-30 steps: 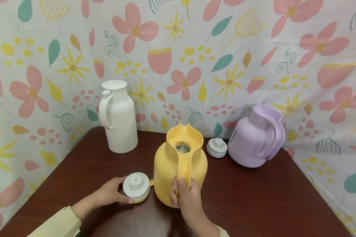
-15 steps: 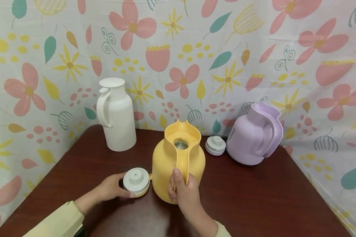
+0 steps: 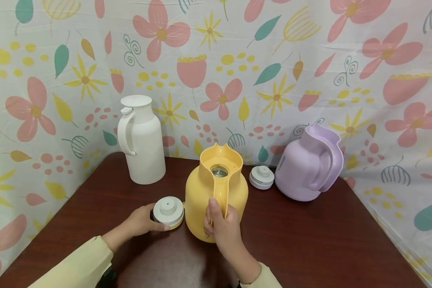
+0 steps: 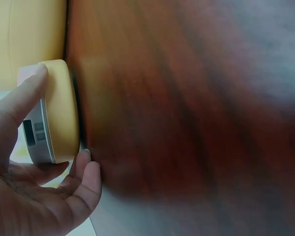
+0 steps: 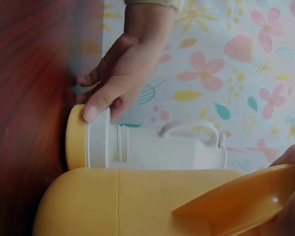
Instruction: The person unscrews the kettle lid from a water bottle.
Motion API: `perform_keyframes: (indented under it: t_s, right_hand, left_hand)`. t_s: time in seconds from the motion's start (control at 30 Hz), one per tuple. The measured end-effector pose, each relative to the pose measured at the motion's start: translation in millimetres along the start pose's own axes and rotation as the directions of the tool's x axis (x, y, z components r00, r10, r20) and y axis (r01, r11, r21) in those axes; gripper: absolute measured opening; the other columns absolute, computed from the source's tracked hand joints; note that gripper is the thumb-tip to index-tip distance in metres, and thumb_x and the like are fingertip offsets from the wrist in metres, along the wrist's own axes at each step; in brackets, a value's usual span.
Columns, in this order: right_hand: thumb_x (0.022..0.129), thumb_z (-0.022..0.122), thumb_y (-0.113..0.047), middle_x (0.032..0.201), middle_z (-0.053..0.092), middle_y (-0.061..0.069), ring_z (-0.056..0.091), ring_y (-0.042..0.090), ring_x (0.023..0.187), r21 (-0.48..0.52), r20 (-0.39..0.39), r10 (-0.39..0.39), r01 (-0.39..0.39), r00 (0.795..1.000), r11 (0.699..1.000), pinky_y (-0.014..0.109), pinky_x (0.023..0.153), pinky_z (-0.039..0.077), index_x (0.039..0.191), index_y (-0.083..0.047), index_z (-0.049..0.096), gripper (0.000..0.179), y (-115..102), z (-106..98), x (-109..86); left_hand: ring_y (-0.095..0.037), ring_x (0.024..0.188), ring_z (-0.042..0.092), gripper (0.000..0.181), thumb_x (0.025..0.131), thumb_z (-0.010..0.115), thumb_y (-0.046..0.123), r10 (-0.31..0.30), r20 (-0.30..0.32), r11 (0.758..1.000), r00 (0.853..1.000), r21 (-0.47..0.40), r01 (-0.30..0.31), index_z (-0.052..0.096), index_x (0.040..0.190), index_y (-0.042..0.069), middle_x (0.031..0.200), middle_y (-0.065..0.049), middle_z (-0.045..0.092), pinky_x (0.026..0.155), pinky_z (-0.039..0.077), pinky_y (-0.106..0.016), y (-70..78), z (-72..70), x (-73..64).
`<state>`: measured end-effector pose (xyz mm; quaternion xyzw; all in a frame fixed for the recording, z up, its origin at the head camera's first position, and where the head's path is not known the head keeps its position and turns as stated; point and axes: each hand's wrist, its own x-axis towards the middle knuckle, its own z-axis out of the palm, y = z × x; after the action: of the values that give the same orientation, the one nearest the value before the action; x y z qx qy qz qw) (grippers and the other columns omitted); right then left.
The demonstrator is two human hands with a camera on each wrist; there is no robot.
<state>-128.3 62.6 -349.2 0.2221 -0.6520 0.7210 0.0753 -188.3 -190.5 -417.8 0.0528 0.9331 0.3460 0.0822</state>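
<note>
A yellow vacuum jug (image 3: pixel 199 196) stands uncapped on the table, its round neck opening showing on top. My right hand (image 3: pixel 225 230) grips the jug's handle (image 5: pixel 246 196), thumb up along it. Left of the jug lies its lid (image 3: pixel 168 211), upside down: white-grey stopper up, yellow rim below. Thumb and fingers of my left hand (image 3: pixel 143 221) hold this lid from its left side. In the left wrist view the thumb presses the lid's side (image 4: pixel 63 113), with the yellow rim close over the table. The lid sits right beside the jug's body.
A white vacuum jug (image 3: pixel 145 144) with its top on stands at the back left of the dark wooden table (image 3: pixel 295 248). At the back right are a purple jug (image 3: pixel 299 170), uncapped, and a white-and-purple lid (image 3: pixel 261 177). A floral cloth (image 3: pixel 216 80) hangs behind.
My left hand has moved the lid a little away from me and toward the jug. The yellow jug has shifted slightly back, with my right hand still on its handle.
</note>
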Motion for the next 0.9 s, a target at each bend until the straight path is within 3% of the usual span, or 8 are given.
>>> perform_keyframes:
  t_s: [0.27, 0.5, 0.6, 0.9]
  right_hand:
    - [0.109, 0.042, -0.021, 0.046, 0.030, 0.023, 0.036, 0.012, 0.037, -0.017, -0.040, 0.034, -0.035, 0.999, 0.999, 0.026, 0.044, 0.046, 0.064, 0.009, 0.040, 0.054, 6.2, 0.5, 13.4]
    - [0.108, 0.043, -0.024, 0.043, 0.036, -0.007, 0.036, 0.007, 0.038, -0.021, -0.084, 0.084, -0.086, 0.993, 0.996, 0.022, 0.044, 0.043, 0.065, 0.013, 0.039, 0.056, 11.0, -4.4, 31.7]
    - [0.107, 0.044, -0.025, 0.043, 0.037, -0.009, 0.037, 0.007, 0.038, -0.024, -0.095, 0.103, -0.106, 0.990, 0.994, 0.022, 0.045, 0.042, 0.066, 0.013, 0.040, 0.055, 12.5, -8.0, 41.0]
    - [0.105, 0.047, -0.034, 0.042, 0.037, -0.008, 0.035, 0.009, 0.037, -0.032, -0.123, 0.153, -0.157, 0.981, 0.987, 0.023, 0.047, 0.040, 0.060, -0.010, 0.045, 0.051, 23.8, -16.1, 71.3]
  left_hand:
    - [-0.044, 0.125, 0.061, 0.086, 0.075, 0.091, 0.032, -0.011, -0.019, 1.000, 1.000, -0.008, 0.011, 0.054, 0.139, -0.011, 0.133, -0.028, 0.065, 0.105, 0.049, -0.058, 4.2, 0.7, 18.2]
    - [-0.046, 0.130, 0.057, 0.086, 0.077, 0.089, 0.034, -0.020, -0.027, 1.000, 0.999, -0.005, 0.020, 0.052, 0.142, -0.010, 0.138, -0.029, 0.062, 0.109, 0.046, -0.057, 8.9, 1.3, 37.2]
    - [-0.045, 0.130, 0.057, 0.088, 0.079, 0.088, 0.034, -0.026, -0.030, 1.000, 0.999, -0.004, 0.026, 0.050, 0.144, -0.010, 0.140, -0.030, 0.060, 0.109, 0.046, -0.057, 11.4, 1.8, 45.7]
    - [-0.043, 0.128, 0.059, 0.080, 0.081, 0.085, 0.032, -0.054, -0.065, 0.998, 0.996, -0.032, 0.052, 0.052, 0.141, -0.010, 0.139, -0.029, 0.061, 0.110, 0.046, -0.054, 16.0, 2.2, 75.7]
